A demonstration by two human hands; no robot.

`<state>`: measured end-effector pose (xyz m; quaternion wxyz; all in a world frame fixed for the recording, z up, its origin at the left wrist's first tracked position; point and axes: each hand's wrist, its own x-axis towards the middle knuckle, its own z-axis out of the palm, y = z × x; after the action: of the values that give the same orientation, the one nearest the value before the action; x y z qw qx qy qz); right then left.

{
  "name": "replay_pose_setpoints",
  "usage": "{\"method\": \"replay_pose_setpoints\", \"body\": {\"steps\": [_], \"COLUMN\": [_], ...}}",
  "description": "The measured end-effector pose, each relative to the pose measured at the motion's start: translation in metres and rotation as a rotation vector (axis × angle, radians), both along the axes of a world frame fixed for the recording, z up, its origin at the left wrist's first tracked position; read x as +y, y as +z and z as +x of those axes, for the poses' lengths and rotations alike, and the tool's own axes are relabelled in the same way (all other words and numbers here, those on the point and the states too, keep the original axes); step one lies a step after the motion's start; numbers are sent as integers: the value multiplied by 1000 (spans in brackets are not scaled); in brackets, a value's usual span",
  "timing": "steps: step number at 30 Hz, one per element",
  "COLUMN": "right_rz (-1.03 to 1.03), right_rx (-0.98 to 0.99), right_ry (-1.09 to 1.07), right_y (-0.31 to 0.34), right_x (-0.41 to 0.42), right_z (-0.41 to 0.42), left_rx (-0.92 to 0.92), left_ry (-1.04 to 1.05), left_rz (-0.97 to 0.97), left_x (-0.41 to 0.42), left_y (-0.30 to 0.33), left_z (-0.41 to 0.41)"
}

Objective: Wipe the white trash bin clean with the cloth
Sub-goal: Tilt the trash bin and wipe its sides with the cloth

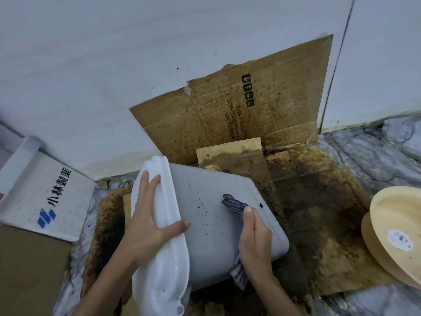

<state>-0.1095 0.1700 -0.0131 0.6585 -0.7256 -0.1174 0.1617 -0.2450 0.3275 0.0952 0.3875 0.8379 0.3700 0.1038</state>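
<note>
The white trash bin (pixel 205 201) lies tipped on its side over stained cardboard, its lid end towards me and its grey-white side wall facing up, speckled with dark spots. My left hand (pixel 148 215) grips the bin's rim and lid (pixel 164 270), fingers over the top edge and thumb on the side wall. My right hand (pixel 255 240) presses a blue-and-white cloth (pixel 234 205) against the side wall; one end of the cloth sticks out past my thumb and the other hangs below my wrist.
Dirty flattened cardboard (pixel 319 224) covers the marble floor, with another sheet (pixel 239 110) leaning on the white wall. A white box with blue printing (pixel 45 197) sits at the left. A cream round container (pixel 396 236) lies at the right edge.
</note>
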Motion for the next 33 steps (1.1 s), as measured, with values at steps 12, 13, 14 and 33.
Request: {"method": "replay_pose_setpoints", "body": {"steps": [12, 13, 14, 33], "right_rz": [-362, -444, -518, -696], "right_rx": [-249, -239, -211, -232], "right_ry": [721, 675, 633, 618], "right_y": [-6, -12, -17, -40], "right_x": [-8, -7, -2, 42], "right_z": [6, 11, 17, 70], "left_rx": [-16, -16, -19, -88], "left_ry": [-24, -25, -23, -55], "left_rz": [28, 35, 41, 93], "left_x": [0, 0, 0, 2], "left_y": [-7, -8, -9, -23], "left_z": [-8, -8, -9, -19]}}
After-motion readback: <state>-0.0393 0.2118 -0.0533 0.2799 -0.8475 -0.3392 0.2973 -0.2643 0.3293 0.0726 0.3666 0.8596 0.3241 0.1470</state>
